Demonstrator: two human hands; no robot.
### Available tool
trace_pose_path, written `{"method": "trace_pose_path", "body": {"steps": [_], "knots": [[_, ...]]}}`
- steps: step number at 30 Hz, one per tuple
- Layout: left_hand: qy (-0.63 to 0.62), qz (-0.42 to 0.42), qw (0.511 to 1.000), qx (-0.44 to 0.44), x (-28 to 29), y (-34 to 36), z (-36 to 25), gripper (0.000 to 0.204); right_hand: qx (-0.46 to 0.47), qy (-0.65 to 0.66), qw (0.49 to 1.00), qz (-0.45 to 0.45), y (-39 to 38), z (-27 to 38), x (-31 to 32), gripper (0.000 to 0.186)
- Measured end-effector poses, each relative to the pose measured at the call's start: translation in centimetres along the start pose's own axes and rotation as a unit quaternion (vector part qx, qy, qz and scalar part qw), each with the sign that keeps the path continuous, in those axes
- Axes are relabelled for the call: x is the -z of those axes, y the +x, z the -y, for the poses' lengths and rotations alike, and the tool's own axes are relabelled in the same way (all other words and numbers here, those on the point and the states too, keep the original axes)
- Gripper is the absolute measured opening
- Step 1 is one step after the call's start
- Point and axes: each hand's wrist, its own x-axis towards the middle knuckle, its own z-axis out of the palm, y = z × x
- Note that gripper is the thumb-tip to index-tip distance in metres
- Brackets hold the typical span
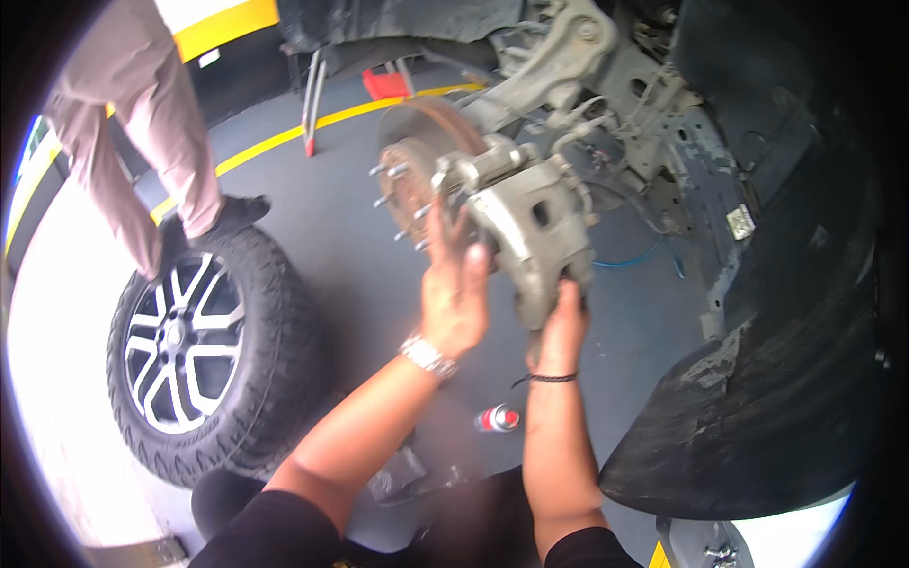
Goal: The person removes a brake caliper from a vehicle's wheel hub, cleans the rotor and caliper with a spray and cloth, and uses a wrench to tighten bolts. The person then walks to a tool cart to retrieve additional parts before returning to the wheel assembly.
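A silver-grey brake caliper (525,213) sits at the right side of a rusty brake disc with protruding studs (409,180), on the car's hub in the middle of the view. My left hand (453,298), with a metal watch on its wrist, is raised at the caliper's left, fingers stretched upward along it by the disc's lower studs; their tips are partly blurred. My right hand (559,331), with a dark cord bracelet, grips the lower end of the caliper, its fingers partly hidden behind the metal.
A wheel (270,312) lies at left beside a person's legs (175,142). A spray can (494,418) stands below my hands. Suspension arms (549,57) and a dark wheel-arch liner (757,379) fill the right. A red-footed stand (311,109) is behind; a metal tray with small parts (715,554) sits lower right.
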Motion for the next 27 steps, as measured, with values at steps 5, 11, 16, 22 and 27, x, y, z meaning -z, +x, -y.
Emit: {"method": "trace_pose_path", "body": {"steps": [5, 11, 16, 22, 27], "knots": [[-0.050, -0.020, 0.999, 0.008, -0.7, -2.6, 1.8, 0.085, 0.046, 0.007, 0.999, -0.007, 1.3, -4.1, 0.4, 0.048], [0.080, -0.076, 0.988, -0.112, -0.2, -4.6, 3.5, 0.088, 0.078, -0.174, 0.982, -0.015, 1.5, -4.6, -0.1, 0.049], [-0.006, -0.141, 0.990, 0.028, 3.5, -7.2, 5.2, 0.074, 0.003, -0.178, 0.984, 0.027, 2.6, -6.2, 2.2, 0.058], [0.005, 0.010, 1.000, 0.017, 4.3, -9.0, 7.6, 0.079, -0.059, -0.157, 0.986, 0.017, 0.1, -3.7, -0.2, 0.065], [-0.009, 0.045, 0.999, 0.021, 2.3, -6.8, 8.2, 0.093, 0.117, -0.135, 0.971, -0.160, 1.9, -4.4, 0.8, 0.074]]}}
